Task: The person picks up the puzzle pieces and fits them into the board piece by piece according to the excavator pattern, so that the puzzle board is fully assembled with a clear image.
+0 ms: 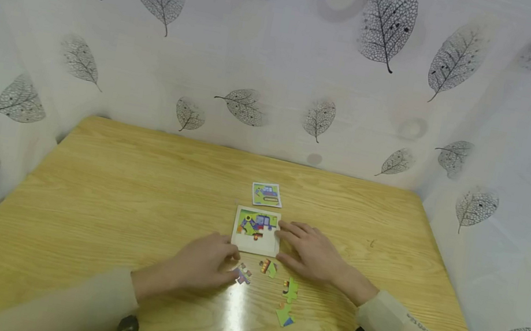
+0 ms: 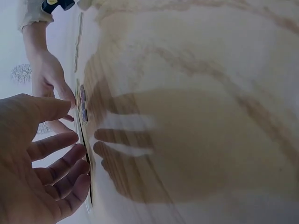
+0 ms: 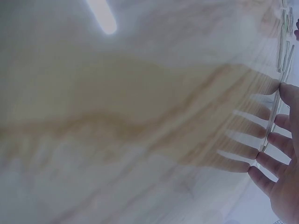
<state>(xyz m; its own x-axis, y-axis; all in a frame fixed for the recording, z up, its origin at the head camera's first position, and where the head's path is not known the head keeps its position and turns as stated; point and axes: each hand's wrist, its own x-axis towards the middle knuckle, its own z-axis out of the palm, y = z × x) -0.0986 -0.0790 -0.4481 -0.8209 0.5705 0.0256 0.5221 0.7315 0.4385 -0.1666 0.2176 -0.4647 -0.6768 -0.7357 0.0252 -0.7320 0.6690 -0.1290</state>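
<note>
A jigsaw tray [image 1: 244, 244] with a pale frame lies on the table, its upper part filled with pieces of a vehicle picture and its lower part bare. My right hand [image 1: 316, 253] rests at the tray's right edge, fingers extended and touching it. Loosely bent, my left hand [image 1: 207, 261] hovers by the tray's lower left corner, thumb close to a purple and red puzzle piece [image 1: 242, 273]. In the left wrist view, nothing shows between the left thumb [image 2: 53, 109] and fingers. Whether the thumb touches that piece is unclear.
Several more loose pieces lie to the right: a red and green piece [image 1: 269, 268], a green piece [image 1: 291, 291] and a green and blue piece [image 1: 285, 314]. A picture card [image 1: 267, 194] lies behind the tray. A leaf-patterned curtain [image 1: 282, 63] surrounds the wooden table [image 1: 146, 186].
</note>
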